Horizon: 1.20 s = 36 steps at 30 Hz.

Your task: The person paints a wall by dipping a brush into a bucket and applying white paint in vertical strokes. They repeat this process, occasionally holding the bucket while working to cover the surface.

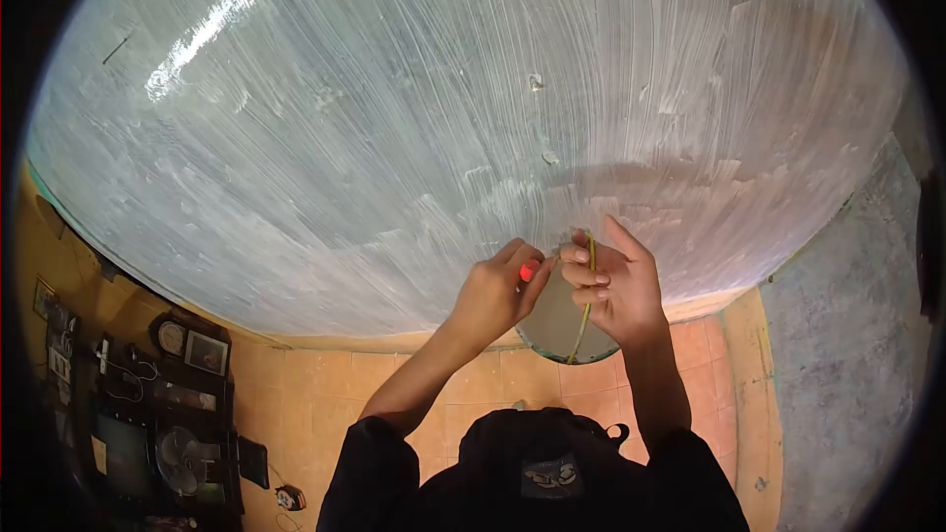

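My left hand (501, 291) is closed around a small tool with a red-orange end (529, 270); the rest of it is hidden by the fingers. Just to the right, my right hand (621, 286) has its fingers curled round a thin yellow handle (585, 320), with the thumb raised. Below that handle hangs a round bucket (567, 358) with a dark green rim and a greyish surface inside. The fingertips of both hands are close together in front of a wall (394, 138) with whitish brush streaks.
Orange floor tiles (394, 374) lie below. At the lower left are a fan (182, 458), a framed picture (206, 353), a clock (171, 337) and dark shelving. A grey wall (838, 335) stands at the right. A small round object (290, 498) lies on the floor.
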{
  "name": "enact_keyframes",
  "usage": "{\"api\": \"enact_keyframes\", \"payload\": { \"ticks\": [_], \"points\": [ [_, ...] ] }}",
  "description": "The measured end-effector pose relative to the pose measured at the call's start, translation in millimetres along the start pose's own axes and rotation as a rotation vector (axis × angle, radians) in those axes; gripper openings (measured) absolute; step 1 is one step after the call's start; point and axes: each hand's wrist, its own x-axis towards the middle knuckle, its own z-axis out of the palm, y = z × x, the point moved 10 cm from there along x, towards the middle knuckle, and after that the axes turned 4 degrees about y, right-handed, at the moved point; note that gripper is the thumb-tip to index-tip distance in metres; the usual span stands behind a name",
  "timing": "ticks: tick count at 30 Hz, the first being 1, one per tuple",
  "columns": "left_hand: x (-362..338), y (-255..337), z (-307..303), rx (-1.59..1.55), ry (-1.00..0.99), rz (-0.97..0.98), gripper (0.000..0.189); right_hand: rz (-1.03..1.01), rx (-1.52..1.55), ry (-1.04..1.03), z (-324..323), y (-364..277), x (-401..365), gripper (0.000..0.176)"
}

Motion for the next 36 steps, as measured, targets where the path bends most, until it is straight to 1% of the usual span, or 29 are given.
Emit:
{"api": "enact_keyframes", "payload": {
  "ticks": [4,11,13,15,17,19,20,22,23,25,26,27,28,29,31,32,33,34,35,36],
  "points": [
    [-2.6,0.5,-1.7,0.026,0.023,0.046,0.011,-0.007,0.026,0.012,-0.8,0.4,2.2,0.038],
    [-1.9,-7.0,-17.5,0.028,0.04,0.047,0.009,0.027,0.035,-0.005,2.2,4.4,6.6,0.039],
    [-1.1,-23.2,-18.9,-0.107,-0.07,-0.159,0.01,0.039,0.015,-0.028,4.9,3.4,8.0,0.04],
    [-1.6,-17.9,-24.6,-0.084,-0.18,-0.063,0.01,0.074,0.035,-0.001,-4.2,2.3,9.8,0.041],
    [-0.2,-1.5,-31.0,-0.172,-0.268,-0.007,0.014,0.085,0.018,-0.009,-6.7,-0.6,11.2,0.043],
    [4.1,23.0,-36.4,-0.116,-0.407,0.043,0.017,0.098,0.077,-0.039,-5.1,0.6,11.7,0.046],
    [9.9,30.6,-44.2,-0.096,-0.382,0.073,0.017,0.098,0.048,-0.072,-1.4,-2.4,10.5,0.046],
    [18.1,39.5,-60.6,-0.061,-0.351,0.108,0.022,0.056,0.059,-0.021,-6.7,-10.4,9.0,0.047],
    [26.8,45.5,-72.6,-0.045,-0.337,0.125,0.022,0.056,0.044,-0.044,-4.9,-12.1,6.7,0.047],
    [56.5,69.8,-113.4,-0.001,-0.22,0.215,0.023,0.05,0.074,-0.025,-5.3,-18.1,0.7,0.047],
    [73.1,75.8,-132.6,0.095,-0.221,0.078,0.021,0.056,0.112,-0.009,-5.5,-19.0,-1.9,0.046],
    [91.8,94.5,-155.1,0.151,-0.185,0.118,0.019,0.06,0.099,-0.021,-3.9,-19.5,-4.5,0.046],
    [111.6,107.4,-177.2,0.188,-0.118,0.17,0.016,0.019,0.078,0.011,-7.6,-24.5,-6.8,0.045],
    [132.6,135.3,-201.7,0.215,-0.085,0.267,0.015,-0.023,0.059,0.046,-11.3,-29.6,-10.4,0.044],
    [175.7,187.8,-244.6,0.411,0.029,0.365,0.014,-0.032,0.055,0.063,-14.0,-32.6,-14.1,0.041],
    [194.3,213.8,-261.9,0.497,0.099,0.413,0.015,-0.049,0.059,0.069,-19.3,-35.2,-16.0,0.044],
    [217.7,231.3,-276.4,0.522,0.109,0.526,0.016,-0.064,0.067,0.076,-24.7,-36.7,-17.4,0.048],
    [236.0,251.0,-284.4,0.647,0.141,0.559,0.014,-0.062,0.064,0.073,-26.6,-37.3,-17.9,0.048],
    [251.9,267.6,-288.1,0.722,0.131,0.567,0.014,-0.068,0.074,0.102,-31.4,-39.1,-18.9,0.047],
    [275.3,272.0,-297.3,0.784,0.143,0.525,0.015,-0.073,0.088,0.13,-36.7,-39.4,-19.5,0.047]
  ]
}}
